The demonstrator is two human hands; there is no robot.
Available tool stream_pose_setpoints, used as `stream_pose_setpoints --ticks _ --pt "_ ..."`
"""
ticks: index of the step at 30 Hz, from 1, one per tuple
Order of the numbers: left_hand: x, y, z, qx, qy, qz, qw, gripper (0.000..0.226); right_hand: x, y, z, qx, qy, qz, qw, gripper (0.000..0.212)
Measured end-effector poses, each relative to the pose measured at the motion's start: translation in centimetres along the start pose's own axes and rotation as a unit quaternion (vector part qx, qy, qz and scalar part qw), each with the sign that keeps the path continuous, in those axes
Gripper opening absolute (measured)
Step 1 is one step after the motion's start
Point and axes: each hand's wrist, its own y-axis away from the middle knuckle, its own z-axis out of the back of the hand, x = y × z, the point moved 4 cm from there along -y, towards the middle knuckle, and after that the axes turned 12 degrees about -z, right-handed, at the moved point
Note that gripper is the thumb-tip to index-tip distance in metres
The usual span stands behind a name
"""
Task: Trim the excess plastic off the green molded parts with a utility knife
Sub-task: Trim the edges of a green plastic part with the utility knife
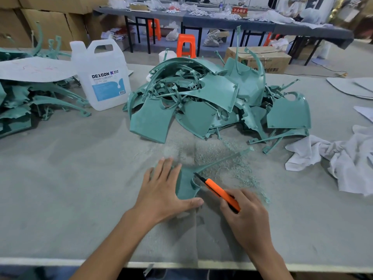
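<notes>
Workpiece: green part (185, 186) sits lower centre of frame, pinned to worktop (80, 199) under my flat, straight-fingered left hand (161, 190) against sliding. Right hand (248, 217) grip clamped round utility knife (220, 191), blade at part's edge.

We read "DEXCON" in dark capitals on the blue-white label (108, 85) of the white jug (96, 57), far ahead-left of the left hand (161, 191). The fine print below is too small to read. The red sign (239, 11) on the back table (222, 22), far ahead of the right hand (246, 215), reads "不合格區". The cardboard box (268, 59) print is upside down and we can't read it.
</notes>
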Motion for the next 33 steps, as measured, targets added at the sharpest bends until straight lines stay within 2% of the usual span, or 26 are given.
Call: stream_pose_setpoints --ticks 2,6,11,19,22,24,27,29,31,33 --pt "0.1 -0.2 -0.9 0.018 -0.003 0.012 1.0 0.132 -0.2 0.0 0.1 -0.007 -0.021 -0.016 1.0 0.027" --pt "-0.2 0.1 -1.1 -0.031 -0.01 0.03 0.999 0.136 0.0 0.0 0.3 -0.02 -0.031 -0.016 0.999 0.028" --pt "-0.5 0.3 -1.0 -0.036 -0.008 0.024 0.999 0.129 0.1 -0.1 0.0 -0.013 -0.008 -0.009 1.0 0.026" --pt "-0.7 0.3 -1.0 -0.04 0.0 0.015 0.999 0.129 -2.1 -3.8 3.7 -0.1 0.013 -0.111 0.989 0.02" --pt "-0.8 0.3 -1.3 -0.044 0.004 0.017 0.999 0.127 -1.5 -3.6 4.1 -0.132 0.014 -0.11 0.985 0.023" --pt "-0.9 0.2 -1.4 -0.042 0.008 0.024 0.999 0.128 0.1 -2.4 3.2 -0.115 -0.003 -0.066 0.991 0.024" --pt "-0.8 0.3 -1.5 -0.043 0.015 0.028 0.999 0.129 1.6 -0.7 1.3 -0.038 0.026 0.002 0.999 0.021" --pt "-0.7 0.3 -1.4 -0.047 0.012 0.026 0.998 0.128 0.8 -1.4 1.4 -0.018 0.043 -0.016 0.999 0.018" --pt "-0.8 0.3 -1.5 -0.044 0.014 0.023 0.999 0.129 -1.1 -3.2 2.8 -0.058 0.04 -0.079 0.994 0.017" --pt "-0.8 0.3 -1.6 -0.042 0.016 0.024 0.999 0.129 -2.1 -4.2 4.4 -0.115 0.044 -0.097 0.988 0.019"
